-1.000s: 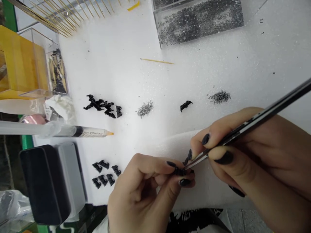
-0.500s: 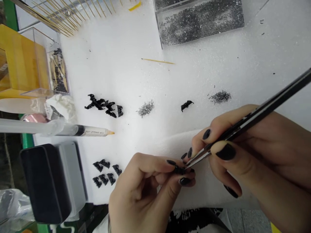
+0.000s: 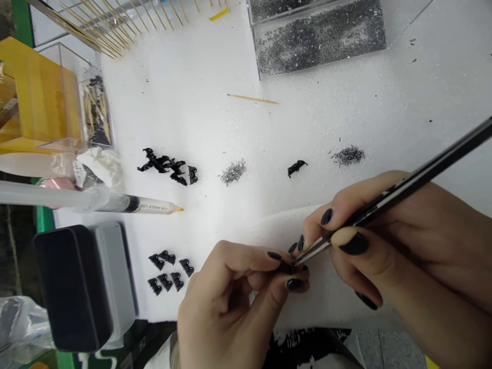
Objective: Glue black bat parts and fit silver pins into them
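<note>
Between the thumb and forefinger of my left hand (image 3: 238,292) is a small black plastic piece (image 3: 285,267), mostly hidden by the fingertips. My right hand (image 3: 376,246) grips black tweezers (image 3: 388,200), whose tips meet at that piece. Whether the tips pinch something tiny, I cannot make out. Beyond the hands lies a single black piece (image 3: 297,167), with a small pile of dark tiny rings (image 3: 349,155) to its right and a lighter pile of tiny rings (image 3: 233,172) to its left. Further left is a cluster of black pieces (image 3: 161,164).
Several black pieces (image 3: 165,271) sit in rows left of my left hand. A syringe (image 3: 149,205) points in from the left above a dark box-shaped device (image 3: 73,287). A toothpick (image 3: 252,98) lies below a clear box of tiny rings (image 3: 323,38). Thin sticks (image 3: 111,25) stand top left.
The view has shifted slightly, so the table things appear a little further right. Both hands keep nearly the same pose, with the tweezer tips still at the black piece.
</note>
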{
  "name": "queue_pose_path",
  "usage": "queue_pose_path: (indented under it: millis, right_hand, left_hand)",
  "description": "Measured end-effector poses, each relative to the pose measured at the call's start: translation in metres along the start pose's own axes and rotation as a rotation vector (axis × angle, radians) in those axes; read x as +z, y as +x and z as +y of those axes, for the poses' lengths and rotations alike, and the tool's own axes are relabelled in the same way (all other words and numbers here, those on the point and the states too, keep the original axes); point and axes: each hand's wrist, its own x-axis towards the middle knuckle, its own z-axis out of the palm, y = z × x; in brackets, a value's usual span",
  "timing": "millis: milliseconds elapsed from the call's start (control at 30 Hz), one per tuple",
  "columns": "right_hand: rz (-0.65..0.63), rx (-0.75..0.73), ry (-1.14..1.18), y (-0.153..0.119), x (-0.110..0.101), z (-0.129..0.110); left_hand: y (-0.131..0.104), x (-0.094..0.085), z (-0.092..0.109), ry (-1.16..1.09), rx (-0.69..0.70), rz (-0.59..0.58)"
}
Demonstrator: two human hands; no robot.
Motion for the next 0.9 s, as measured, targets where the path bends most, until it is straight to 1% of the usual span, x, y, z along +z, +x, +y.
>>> queue_pose_path:
  millis: [33,100,167,233,367,433,600,900]
  right_hand:
    - [0.000,0.015,-0.042,0.000,0.000,0.000]
    - [-0.040,0.027,-0.095,0.001,-0.001,-0.001]
    - [-0.087,0.020,-0.080,0.003,-0.001,-0.002]
    - [-0.071,0.030,0.003,0.006,-0.001,-0.002]
    - [-0.039,0.064,0.308,0.013,-0.004,0.003]
    - [-0.046,0.041,0.355,0.016,-0.005,0.006]
    - [-0.085,-0.046,0.271,0.017,-0.003,0.012]
    - [-0.089,-0.161,0.132,0.017,-0.001,0.015]
  left_hand:
    - [0.001,-0.002,-0.002,0.024,0.010,0.000]
    - [0.003,-0.005,-0.006,0.059,0.032,-0.011]
    - [0.005,-0.009,-0.010,0.046,0.042,-0.058]
    - [0.008,-0.012,-0.014,0.000,0.045,-0.107]
    - [0.014,-0.015,-0.021,-0.045,0.058,-0.203]
    - [0.018,-0.015,-0.024,-0.073,0.054,-0.238]
    - [0.024,-0.013,-0.030,-0.161,0.074,-0.243]
    - [0.028,-0.006,-0.034,-0.236,0.088,-0.275]
